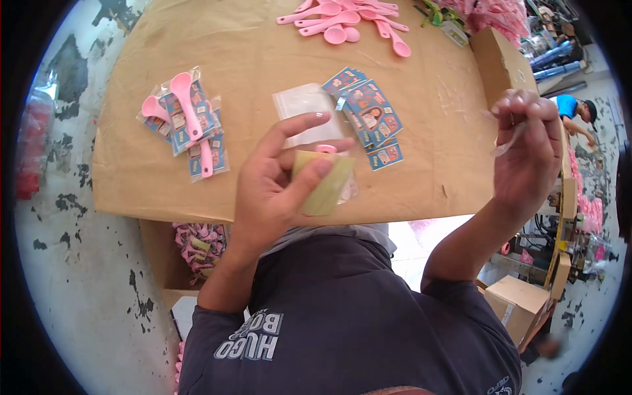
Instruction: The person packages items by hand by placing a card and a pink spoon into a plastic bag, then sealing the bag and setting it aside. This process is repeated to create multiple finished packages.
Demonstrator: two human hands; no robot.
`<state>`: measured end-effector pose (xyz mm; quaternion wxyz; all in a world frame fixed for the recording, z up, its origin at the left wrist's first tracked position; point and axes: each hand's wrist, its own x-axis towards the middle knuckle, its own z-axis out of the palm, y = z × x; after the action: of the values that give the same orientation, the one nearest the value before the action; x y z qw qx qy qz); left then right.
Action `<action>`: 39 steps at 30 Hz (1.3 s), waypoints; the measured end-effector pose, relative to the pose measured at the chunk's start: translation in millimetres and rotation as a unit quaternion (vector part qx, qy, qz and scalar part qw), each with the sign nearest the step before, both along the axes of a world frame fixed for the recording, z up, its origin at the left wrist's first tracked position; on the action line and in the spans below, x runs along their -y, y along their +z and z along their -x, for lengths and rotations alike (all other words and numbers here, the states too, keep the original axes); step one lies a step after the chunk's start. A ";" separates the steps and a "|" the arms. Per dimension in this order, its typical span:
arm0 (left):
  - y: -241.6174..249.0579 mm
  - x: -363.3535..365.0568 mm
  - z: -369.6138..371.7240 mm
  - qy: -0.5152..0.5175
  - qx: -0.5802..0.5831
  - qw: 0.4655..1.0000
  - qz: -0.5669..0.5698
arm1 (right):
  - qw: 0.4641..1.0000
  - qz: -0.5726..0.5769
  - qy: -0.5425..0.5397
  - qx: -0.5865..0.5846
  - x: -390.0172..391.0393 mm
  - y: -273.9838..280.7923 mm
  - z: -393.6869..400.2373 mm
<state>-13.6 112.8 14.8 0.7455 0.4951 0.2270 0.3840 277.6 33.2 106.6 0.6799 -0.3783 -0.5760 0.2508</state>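
Observation:
Over the front of the table, my left hand (266, 181) grips a bagged spoon with its card, thumb pressed on the yellowish card back (326, 187). A pink spoon tip (326, 149) shows above the card; the rest of the spoon is hidden. Raised off to the right, my right hand (528, 141) has its fingers pinched on a thin strip of clear plastic (507, 146). Just beyond my left hand lie clear plastic bags (303, 105) and fanned blue printed cards (375, 115). Bagged pink spoons (189, 108) with cards are piled to the left.
Loose pink spoons (339, 20) are heaped at the far side of the brown-covered table (250, 59). A cardboard box (503, 66) stands at the right edge. Below the table on the left, another box (155, 253) holds pink items. A co-worker (573, 112) is bent over at far right.

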 end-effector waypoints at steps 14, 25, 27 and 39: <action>-5.3 0.1 11.1 0.043 0.050 0.996 -0.058 | 0.919 0.094 -0.356 0.141 1.9 -45.7 -20.0; 0.8 10.2 -1.7 0.078 0.081 0.992 -0.063 | 0.970 0.218 0.036 0.100 -8.2 -56.4 107.1; 2.3 9.9 -1.5 0.081 0.067 0.992 -0.071 | 0.964 0.259 0.068 -0.011 -12.0 -45.7 110.4; 4.0 -10.2 -1.3 0.075 0.009 0.995 -0.060 | 0.969 0.236 0.064 -0.043 -24.8 -66.0 95.2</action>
<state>-12.3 122.9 18.8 0.6857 0.5173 0.2328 0.4561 182.4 58.0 40.6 0.5779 -0.4796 -0.4937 0.4385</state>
